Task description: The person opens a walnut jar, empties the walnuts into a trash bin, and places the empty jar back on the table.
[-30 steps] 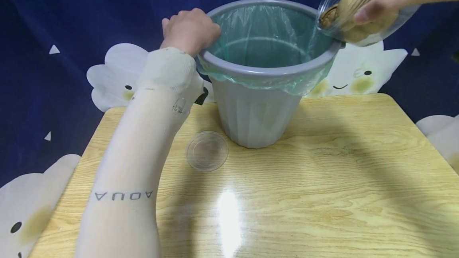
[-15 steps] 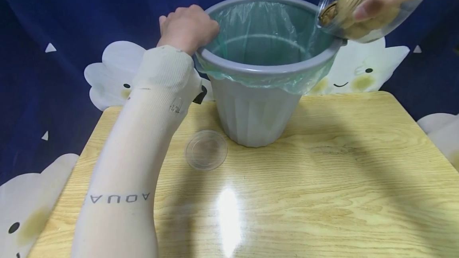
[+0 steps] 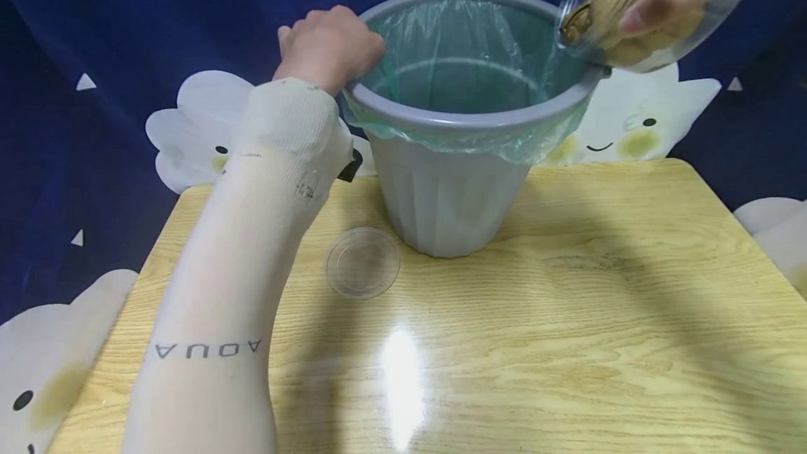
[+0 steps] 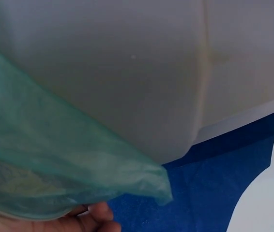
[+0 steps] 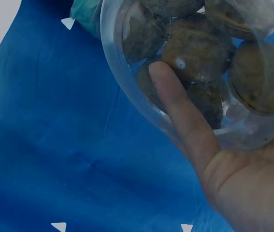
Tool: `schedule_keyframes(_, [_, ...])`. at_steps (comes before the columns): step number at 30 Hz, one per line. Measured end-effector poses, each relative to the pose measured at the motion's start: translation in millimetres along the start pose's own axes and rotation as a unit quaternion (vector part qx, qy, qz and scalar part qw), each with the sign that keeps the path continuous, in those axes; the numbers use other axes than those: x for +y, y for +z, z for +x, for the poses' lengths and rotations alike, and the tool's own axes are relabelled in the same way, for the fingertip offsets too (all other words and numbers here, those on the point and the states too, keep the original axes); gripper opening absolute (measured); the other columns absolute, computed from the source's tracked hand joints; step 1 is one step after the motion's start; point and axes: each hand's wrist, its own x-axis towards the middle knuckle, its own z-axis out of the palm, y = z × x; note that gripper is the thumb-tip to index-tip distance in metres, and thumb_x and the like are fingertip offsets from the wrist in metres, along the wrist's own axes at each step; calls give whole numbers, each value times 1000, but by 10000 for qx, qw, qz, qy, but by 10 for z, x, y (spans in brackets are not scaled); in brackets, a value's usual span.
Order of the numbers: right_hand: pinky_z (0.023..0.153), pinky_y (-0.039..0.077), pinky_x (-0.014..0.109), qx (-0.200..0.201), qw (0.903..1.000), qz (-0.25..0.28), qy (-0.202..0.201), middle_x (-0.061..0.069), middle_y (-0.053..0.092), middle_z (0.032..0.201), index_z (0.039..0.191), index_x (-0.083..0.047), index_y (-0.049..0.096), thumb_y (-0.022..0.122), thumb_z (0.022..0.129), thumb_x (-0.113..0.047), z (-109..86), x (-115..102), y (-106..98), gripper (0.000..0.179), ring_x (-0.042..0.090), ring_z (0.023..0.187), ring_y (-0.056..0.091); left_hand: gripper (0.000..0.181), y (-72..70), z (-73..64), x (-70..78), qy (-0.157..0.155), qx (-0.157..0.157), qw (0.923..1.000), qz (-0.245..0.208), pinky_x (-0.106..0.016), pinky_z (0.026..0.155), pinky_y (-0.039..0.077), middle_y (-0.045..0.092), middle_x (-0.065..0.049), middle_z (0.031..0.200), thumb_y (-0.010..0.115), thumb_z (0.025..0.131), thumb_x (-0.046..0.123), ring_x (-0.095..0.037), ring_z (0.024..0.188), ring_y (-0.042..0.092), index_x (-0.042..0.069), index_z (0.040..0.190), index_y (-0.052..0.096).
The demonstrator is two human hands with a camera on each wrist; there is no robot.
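A grey trash can (image 3: 441,195) with a green plastic liner (image 3: 466,76) stands at the table's back. My left hand (image 3: 330,47) grips the can's left rim, its fingers curled over the edge and liner. In the left wrist view, part of that hand (image 4: 91,221) shows below the liner (image 4: 69,140). At the upper right, my right hand (image 3: 681,2) holds a clear plastic jar (image 3: 658,62) tilted, its mouth by the can's right rim. Several brown walnuts (image 5: 195,46) sit inside the jar; the right thumb (image 5: 175,96) presses its outside wall.
A round clear lid (image 3: 362,263) lies flat on the wooden table (image 3: 567,356), left of the can's base. Behind the table hangs a dark blue cloth (image 3: 189,5) with white cloud and triangle prints. The left sleeve spans the table's left side.
The head view has shifted slightly, so the can and hands appear a little higher. The left hand keeps its grip on the rim, and the walnuts stay in the tilted jar.
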Motion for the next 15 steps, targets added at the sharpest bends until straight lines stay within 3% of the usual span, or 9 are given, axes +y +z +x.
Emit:
schedule_keyframes(6, [79, 34, 6, -45, 9999, 104, -9, -7, 47, 139, 152, -49, 37, 97, 68, -29, -165, -511, -135, 105, 10, 118, 40, 23, -3, 5, -3, -8, -24, 10000, 22, -47, 108, 29, 50, -1, 98, 36, 103, 33, -26, 109, 48, 19, 92, 50])
schedule_keyframes(15, [78, 35, 6, 69, 9998, 70, -151, -10, 51, 133, 149, -49, 42, 100, 62, -29, -150, -423, -132, 106, 10, 114, 43, 23, 4, -7, 2, 12, -13, 10000, -34, -46, 107, 29, 50, -1, 97, 36, 103, 33, -25, 107, 47, 19, 93, 51])
